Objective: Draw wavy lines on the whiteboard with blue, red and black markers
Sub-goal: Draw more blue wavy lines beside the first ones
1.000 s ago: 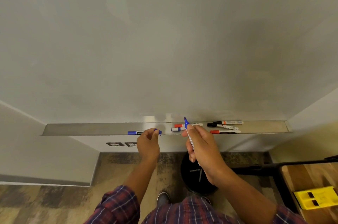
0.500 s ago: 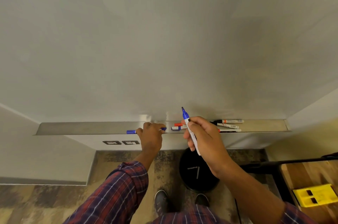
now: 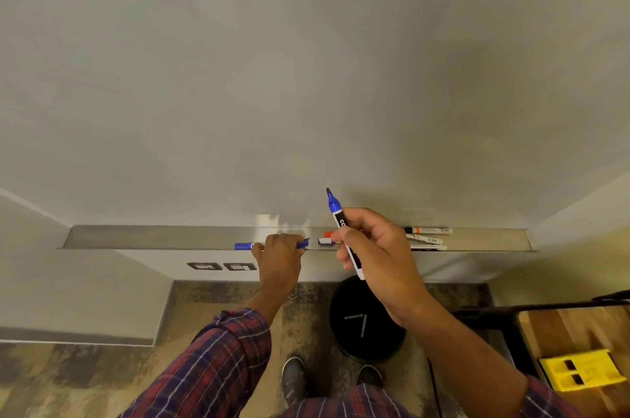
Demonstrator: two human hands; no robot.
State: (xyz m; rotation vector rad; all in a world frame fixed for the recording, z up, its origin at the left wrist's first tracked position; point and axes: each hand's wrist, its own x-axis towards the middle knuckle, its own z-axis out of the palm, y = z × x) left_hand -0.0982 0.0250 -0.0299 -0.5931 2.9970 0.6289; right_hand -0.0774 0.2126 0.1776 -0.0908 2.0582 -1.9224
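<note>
The whiteboard point(image 3: 306, 76) fills the upper view and bears no lines. My right hand point(image 3: 378, 257) grips an uncapped blue marker point(image 3: 335, 213), tip up, just in front of the board's lower edge. My left hand point(image 3: 279, 260) rests on the metal tray point(image 3: 153, 236), fingers curled, pinching a small blue cap point(image 3: 304, 243). Another blue marker point(image 3: 243, 246) lies on the tray, partly hidden by that hand. A red marker point(image 3: 328, 234) and a blue-ended one point(image 3: 324, 241) lie between my hands. Three more markers point(image 3: 428, 230) lie to the right.
A black round bin point(image 3: 366, 322) stands on the floor below the tray. A wooden table point(image 3: 579, 325) with a yellow object point(image 3: 579, 370) is at the lower right. Wall sockets point(image 3: 221, 266) sit under the tray. My shoes point(image 3: 295, 380) are near the bin.
My right hand has lifted the blue marker, so its tip now stands above the tray against the board. My left hand has settled onto the tray with the cap.
</note>
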